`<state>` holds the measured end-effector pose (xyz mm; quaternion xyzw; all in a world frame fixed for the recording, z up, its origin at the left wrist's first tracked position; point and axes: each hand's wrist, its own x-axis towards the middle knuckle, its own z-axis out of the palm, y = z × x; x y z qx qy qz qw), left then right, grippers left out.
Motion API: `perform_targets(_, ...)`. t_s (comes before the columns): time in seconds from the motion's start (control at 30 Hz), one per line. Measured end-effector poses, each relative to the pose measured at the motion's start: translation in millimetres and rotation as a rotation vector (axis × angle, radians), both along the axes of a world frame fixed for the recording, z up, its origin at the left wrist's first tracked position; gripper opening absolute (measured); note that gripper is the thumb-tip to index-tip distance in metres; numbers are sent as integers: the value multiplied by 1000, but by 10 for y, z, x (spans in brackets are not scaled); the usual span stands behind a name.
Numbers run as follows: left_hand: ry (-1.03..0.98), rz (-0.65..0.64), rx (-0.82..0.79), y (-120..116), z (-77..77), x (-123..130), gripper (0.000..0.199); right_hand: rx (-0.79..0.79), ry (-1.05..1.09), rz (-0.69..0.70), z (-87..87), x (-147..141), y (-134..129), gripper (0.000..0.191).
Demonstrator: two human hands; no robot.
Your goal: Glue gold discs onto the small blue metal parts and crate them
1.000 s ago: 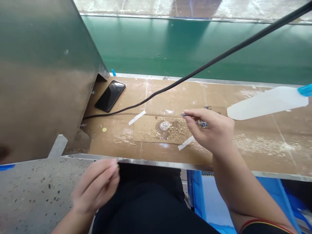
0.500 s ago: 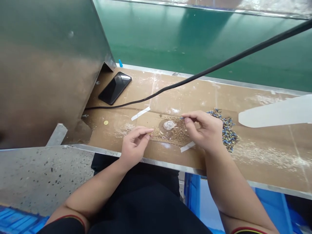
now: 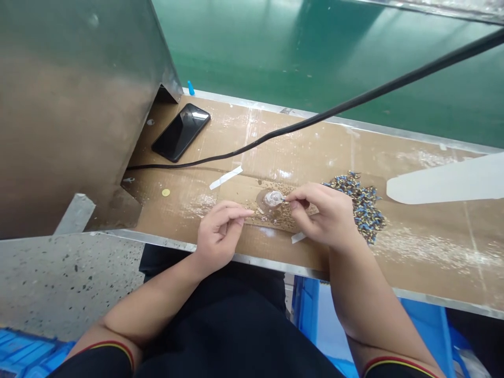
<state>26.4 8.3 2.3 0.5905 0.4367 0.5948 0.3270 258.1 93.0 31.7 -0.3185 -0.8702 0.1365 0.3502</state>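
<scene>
My right hand pinches a small blue-tipped piece between thumb and forefinger. Its tip is at the edge of a clear, whitish lump on a brown cardboard strip. To the left of the lump, my left hand has thumb and forefinger closed together; whatever lies between them is too small to make out. Behind the right hand lies a pile of small blue and gold-coloured pieces. Tiny brownish bits are scattered around the lump.
A black phone and a black cable lie toward the back. At the left stands a metal housing; a yellow disc is near it. A white tapered panel reaches in from the right. The metal-edged bench borders my body.
My right hand has moved left and slightly down, bringing the blue-tipped piece to the clear lump. The left hand stays close to where it was. The view has shifted slightly.
</scene>
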Motion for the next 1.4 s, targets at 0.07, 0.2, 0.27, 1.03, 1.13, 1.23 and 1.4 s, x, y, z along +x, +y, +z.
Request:
perform_targets(0.07,-3,-7,5,-3,-2,2,24,-4,2,-6,-5,-15,-4,17)
perform_targets(0.2,-3,-19,7,-6,-13,0,25,-1,3,-20,-4,-50,-21,16)
perform_targets(0.27,-8,-20,1,-7,-16,0,25,7,15,-38,-2,-67,-28,16)
perform_targets(1.03,-7,-29,-13,-20,-29,-4,22,57,-43,-34,-73,-46,-16,16)
perform_targets(1.13,-3,-24,-16,-20,-31,-5,21,46,-58,-49,-77,-40,-19,15)
perform_targets(1.23,-6,-26,-17,-19,-34,-4,22,45,-43,-58,-72,-48,-23,15)
perform_targets(1.4,-12,-31,-10,-22,-40,-2,23,65,-2,-84,-62,-66,-27,17)
